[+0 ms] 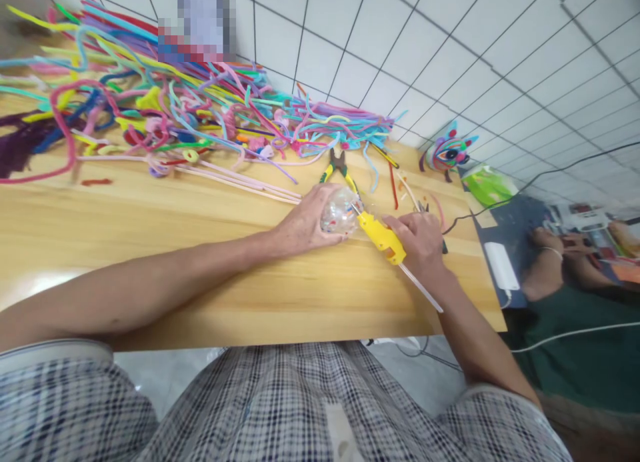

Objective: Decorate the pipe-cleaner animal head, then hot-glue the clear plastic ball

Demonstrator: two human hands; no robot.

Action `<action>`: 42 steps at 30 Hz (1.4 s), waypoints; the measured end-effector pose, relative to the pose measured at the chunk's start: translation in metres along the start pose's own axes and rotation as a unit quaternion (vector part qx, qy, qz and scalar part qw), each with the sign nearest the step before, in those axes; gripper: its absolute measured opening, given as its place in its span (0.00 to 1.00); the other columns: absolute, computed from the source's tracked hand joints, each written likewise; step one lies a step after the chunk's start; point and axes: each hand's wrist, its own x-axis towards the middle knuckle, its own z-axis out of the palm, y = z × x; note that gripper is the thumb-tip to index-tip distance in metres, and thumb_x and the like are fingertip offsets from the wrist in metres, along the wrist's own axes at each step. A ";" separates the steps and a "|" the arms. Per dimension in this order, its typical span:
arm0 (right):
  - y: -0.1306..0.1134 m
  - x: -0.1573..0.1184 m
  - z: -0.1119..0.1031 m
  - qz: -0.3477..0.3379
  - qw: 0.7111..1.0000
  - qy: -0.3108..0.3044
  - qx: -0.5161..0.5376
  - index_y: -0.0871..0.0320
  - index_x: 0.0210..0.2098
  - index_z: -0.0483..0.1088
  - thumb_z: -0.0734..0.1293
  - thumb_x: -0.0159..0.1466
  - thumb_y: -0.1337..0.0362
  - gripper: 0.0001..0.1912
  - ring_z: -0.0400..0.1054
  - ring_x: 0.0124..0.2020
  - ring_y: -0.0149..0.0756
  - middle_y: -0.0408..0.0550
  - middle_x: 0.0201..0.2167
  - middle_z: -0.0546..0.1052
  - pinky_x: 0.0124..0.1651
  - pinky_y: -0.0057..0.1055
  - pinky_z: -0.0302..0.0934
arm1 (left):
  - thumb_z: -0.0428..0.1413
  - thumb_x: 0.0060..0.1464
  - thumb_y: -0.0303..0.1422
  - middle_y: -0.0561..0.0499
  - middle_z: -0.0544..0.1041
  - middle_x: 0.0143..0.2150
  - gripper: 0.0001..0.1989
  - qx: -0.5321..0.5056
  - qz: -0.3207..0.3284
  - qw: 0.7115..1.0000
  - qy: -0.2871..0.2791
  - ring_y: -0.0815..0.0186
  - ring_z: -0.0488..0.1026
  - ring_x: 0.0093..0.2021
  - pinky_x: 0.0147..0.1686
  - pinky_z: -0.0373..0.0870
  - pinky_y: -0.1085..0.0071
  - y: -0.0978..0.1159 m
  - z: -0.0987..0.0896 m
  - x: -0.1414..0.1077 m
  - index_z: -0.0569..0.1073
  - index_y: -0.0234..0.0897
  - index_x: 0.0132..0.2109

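Head camera: closest to me are the checked shirt (270, 405) and, just past it, the front edge of the wooden table (310, 295). I have both hands over the tabletop. The right hand (423, 239) is wrapped around the handle of a yellow glue gun (383, 239), a pale glue stick (423, 289) poking out of its back end. The left hand (313, 219) has its fingers curled round a clear ball (340, 212) flecked with colour, gripping it in front of the gun's nozzle. The metal tip overlaps the ball from my angle; I can't tell whether they touch. Just beyond the ball lie pliers (339, 161) with yellow-and-green handles. Off to the right I see a white box (501, 265) and, past it, a co-worker's arm (543, 275). Farther back, a heap of fuzzy coloured stems (190, 119) spreads to the left, and a multicoloured animal-like figure (450, 152) sits at the right, before the tiled wall (325, 35).
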 end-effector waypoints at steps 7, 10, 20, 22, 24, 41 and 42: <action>-0.006 0.013 -0.025 -0.042 0.992 -0.076 -0.092 0.54 0.63 0.72 0.64 0.73 0.73 0.21 0.63 0.40 0.41 0.48 0.38 0.76 0.44 0.38 0.53 | 0.71 0.54 0.39 0.37 0.72 0.67 0.44 -0.021 0.002 1.000 0.013 0.44 0.72 0.70 0.69 0.72 0.45 -0.002 0.002 0.000 0.61 0.40 0.72; -0.006 0.020 -0.032 -0.048 0.987 -0.097 -0.122 0.53 0.62 0.72 0.63 0.73 0.74 0.21 0.62 0.39 0.41 0.48 0.38 0.76 0.42 0.39 0.51 | 0.72 0.54 0.40 0.35 0.72 0.67 0.44 -0.024 -0.004 1.000 0.015 0.44 0.72 0.70 0.70 0.71 0.45 -0.001 0.002 0.000 0.62 0.38 0.71; -0.003 0.033 -0.043 -0.029 0.982 -0.172 -0.071 0.50 0.63 0.70 0.63 0.72 0.74 0.23 0.62 0.39 0.43 0.48 0.38 0.76 0.41 0.41 0.51 | 0.73 0.52 0.41 0.34 0.71 0.68 0.45 -0.014 -0.052 0.999 -0.001 0.43 0.71 0.70 0.71 0.70 0.41 0.003 0.001 0.001 0.61 0.40 0.70; -0.003 0.033 -0.043 -0.026 0.983 -0.168 -0.069 0.50 0.62 0.71 0.64 0.72 0.74 0.23 0.62 0.39 0.42 0.48 0.37 0.77 0.40 0.40 0.51 | 0.73 0.52 0.40 0.33 0.71 0.68 0.45 -0.012 -0.056 0.998 0.000 0.42 0.71 0.70 0.71 0.70 0.41 0.003 0.001 0.001 0.61 0.39 0.70; -0.003 0.031 -0.044 -0.025 0.985 -0.155 -0.078 0.51 0.62 0.71 0.63 0.71 0.75 0.23 0.62 0.38 0.42 0.48 0.37 0.77 0.41 0.40 0.51 | 0.73 0.52 0.40 0.34 0.71 0.68 0.44 -0.010 -0.058 0.998 0.003 0.43 0.71 0.70 0.71 0.70 0.42 0.004 0.002 0.001 0.61 0.39 0.70; -0.007 0.039 -0.044 -0.066 0.985 -0.131 -0.086 0.56 0.61 0.70 0.63 0.72 0.75 0.20 0.63 0.38 0.43 0.48 0.37 0.78 0.42 0.39 0.55 | 0.71 0.54 0.40 0.36 0.73 0.67 0.42 -0.022 -0.037 0.999 0.016 0.45 0.72 0.70 0.71 0.71 0.44 0.005 0.002 0.001 0.62 0.40 0.70; -0.006 0.039 -0.044 -0.065 0.986 -0.130 -0.086 0.56 0.61 0.70 0.64 0.73 0.74 0.19 0.63 0.38 0.43 0.48 0.37 0.78 0.42 0.39 0.56 | 0.72 0.54 0.39 0.35 0.73 0.67 0.42 -0.024 -0.037 0.999 0.015 0.45 0.72 0.70 0.71 0.71 0.44 0.005 0.002 0.001 0.62 0.40 0.70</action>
